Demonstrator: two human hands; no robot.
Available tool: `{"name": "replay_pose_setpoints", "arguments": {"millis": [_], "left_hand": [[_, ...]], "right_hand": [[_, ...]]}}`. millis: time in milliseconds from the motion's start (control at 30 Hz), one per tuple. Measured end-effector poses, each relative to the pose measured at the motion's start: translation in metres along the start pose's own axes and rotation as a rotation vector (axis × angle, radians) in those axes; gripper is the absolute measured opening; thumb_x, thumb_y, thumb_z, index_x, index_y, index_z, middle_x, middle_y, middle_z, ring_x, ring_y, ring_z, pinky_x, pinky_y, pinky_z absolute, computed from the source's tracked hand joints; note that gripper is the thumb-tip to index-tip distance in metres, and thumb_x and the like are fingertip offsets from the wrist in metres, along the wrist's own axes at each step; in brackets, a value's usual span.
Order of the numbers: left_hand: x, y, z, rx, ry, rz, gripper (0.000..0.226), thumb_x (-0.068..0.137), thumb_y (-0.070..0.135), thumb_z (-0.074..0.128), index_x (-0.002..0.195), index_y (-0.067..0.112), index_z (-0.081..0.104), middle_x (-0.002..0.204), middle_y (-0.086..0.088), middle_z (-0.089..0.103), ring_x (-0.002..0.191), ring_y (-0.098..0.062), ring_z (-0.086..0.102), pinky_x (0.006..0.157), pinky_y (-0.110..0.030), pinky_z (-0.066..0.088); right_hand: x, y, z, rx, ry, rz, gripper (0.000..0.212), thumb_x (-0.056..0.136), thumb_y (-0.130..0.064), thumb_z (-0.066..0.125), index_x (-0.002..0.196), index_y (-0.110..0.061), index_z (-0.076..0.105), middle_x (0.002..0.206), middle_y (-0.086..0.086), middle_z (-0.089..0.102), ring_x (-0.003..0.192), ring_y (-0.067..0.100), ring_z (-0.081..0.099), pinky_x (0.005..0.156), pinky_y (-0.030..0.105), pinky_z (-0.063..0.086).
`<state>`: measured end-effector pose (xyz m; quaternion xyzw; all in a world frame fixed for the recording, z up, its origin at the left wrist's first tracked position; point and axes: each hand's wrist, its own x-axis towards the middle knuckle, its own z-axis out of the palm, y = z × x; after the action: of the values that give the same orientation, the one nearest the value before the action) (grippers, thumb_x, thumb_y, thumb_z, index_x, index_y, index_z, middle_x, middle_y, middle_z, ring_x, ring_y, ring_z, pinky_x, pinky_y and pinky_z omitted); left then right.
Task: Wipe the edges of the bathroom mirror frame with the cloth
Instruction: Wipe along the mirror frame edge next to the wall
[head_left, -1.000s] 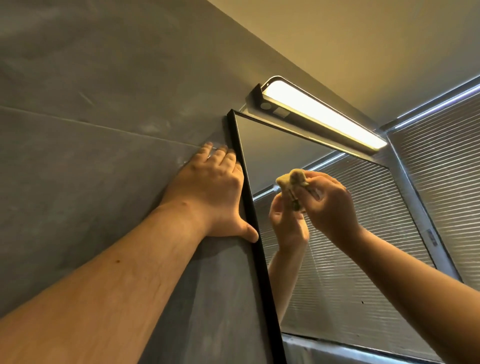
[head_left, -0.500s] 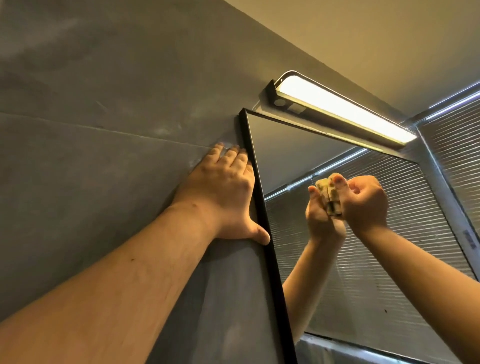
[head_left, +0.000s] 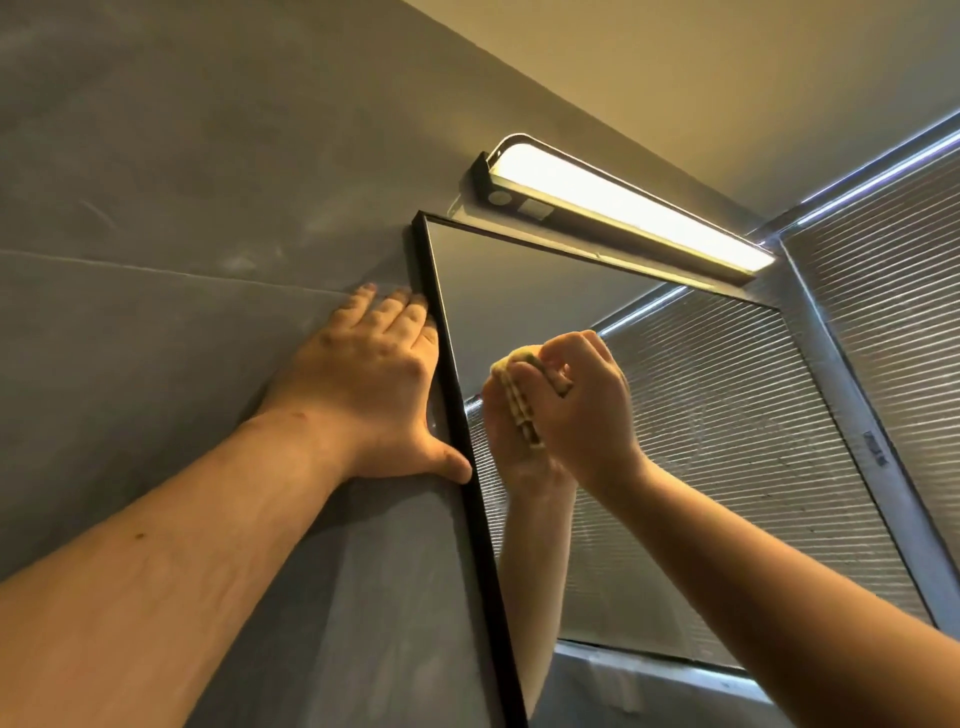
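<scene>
Head view: the cloth (head_left: 524, 402) is mostly hidden inside the right hand (head_left: 582, 410), only a yellowish folded edge showing; whether it touches the glass cannot be told. The mirror frame (head_left: 470, 493), thin and black, runs out of the picture at the bottom. A lit wall lamp (head_left: 623, 208) sits above it, window blinds (head_left: 883, 322) to the right. The right hand's fingers (head_left: 563, 348) curl tight round the cloth, near the frame's left edge. The left hand (head_left: 371, 389) lies flat on the grey wall (head_left: 156, 260), fingers straight, thumb against the frame.
</scene>
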<state>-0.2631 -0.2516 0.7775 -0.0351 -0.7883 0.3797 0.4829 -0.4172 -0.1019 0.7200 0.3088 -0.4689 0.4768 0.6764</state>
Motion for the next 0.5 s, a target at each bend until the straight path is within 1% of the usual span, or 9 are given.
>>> {"name": "replay_pose_setpoints", "arguments": {"millis": [33,167,233,300,367,433,500], "left_hand": [[0.0,0.0,0.0,0.006,0.0,0.0,0.141,0.048,0.1,0.039,0.152,0.007,0.02,0.161,-0.011,0.016,0.15,-0.026,0.009,0.122,-0.042,0.0],[0.001,0.0,0.001,0.023,-0.003,-0.006,0.145,0.042,0.102,0.029,0.15,0.006,0.026,0.16,-0.012,0.022,0.149,-0.027,0.014,0.122,-0.042,0.003],[0.002,-0.001,0.002,0.035,-0.003,-0.005,0.147,0.039,0.102,0.022,0.149,0.006,0.028,0.158,-0.013,0.025,0.148,-0.027,0.017,0.122,-0.043,0.005],[0.002,-0.002,0.003,0.036,0.004,-0.002,0.147,0.039,0.102,0.022,0.149,0.005,0.029,0.158,-0.013,0.025,0.148,-0.028,0.017,0.122,-0.043,0.005],[0.003,-0.002,0.004,0.038,0.006,-0.001,0.146,0.041,0.102,0.026,0.15,0.006,0.026,0.159,-0.012,0.023,0.149,-0.027,0.015,0.122,-0.043,0.004],[0.002,-0.001,0.005,0.043,0.01,-0.002,0.146,0.04,0.102,0.025,0.15,0.006,0.026,0.16,-0.012,0.022,0.149,-0.026,0.015,0.122,-0.042,0.004],[0.003,-0.001,0.006,0.054,0.024,0.0,0.147,0.039,0.103,0.021,0.149,0.006,0.029,0.159,-0.013,0.025,0.149,-0.027,0.017,0.122,-0.043,0.006]], "right_hand": [[0.002,0.01,-0.004,-0.008,0.016,0.039,0.015,0.084,-0.023,0.076,0.084,-0.02,0.061,0.085,-0.007,0.054,0.075,0.011,0.056,0.07,0.014,0.044],[0.009,0.063,-0.027,-0.079,0.031,0.261,0.018,0.087,-0.02,0.071,0.082,-0.02,0.054,0.08,-0.004,0.05,0.076,0.019,0.053,0.07,0.024,0.039],[0.008,0.096,-0.04,-0.156,0.045,0.401,0.019,0.088,-0.025,0.07,0.082,-0.019,0.054,0.083,0.003,0.054,0.078,0.024,0.054,0.069,0.027,0.035],[0.003,0.123,-0.055,-0.23,0.072,0.543,0.022,0.089,-0.033,0.069,0.081,-0.017,0.056,0.086,0.01,0.061,0.081,0.03,0.058,0.068,0.028,0.035],[-0.004,0.139,-0.069,-0.266,0.098,0.656,0.026,0.09,-0.037,0.067,0.079,-0.016,0.056,0.082,0.009,0.062,0.083,0.034,0.061,0.068,0.032,0.038],[-0.009,0.147,-0.077,-0.27,0.1,0.718,0.029,0.091,-0.039,0.065,0.077,-0.016,0.054,0.08,0.006,0.06,0.083,0.035,0.061,0.068,0.032,0.038],[-0.013,0.146,-0.077,-0.273,0.088,0.699,0.03,0.092,-0.04,0.064,0.078,-0.016,0.053,0.087,0.01,0.061,0.084,0.034,0.06,0.07,0.033,0.039]]}}
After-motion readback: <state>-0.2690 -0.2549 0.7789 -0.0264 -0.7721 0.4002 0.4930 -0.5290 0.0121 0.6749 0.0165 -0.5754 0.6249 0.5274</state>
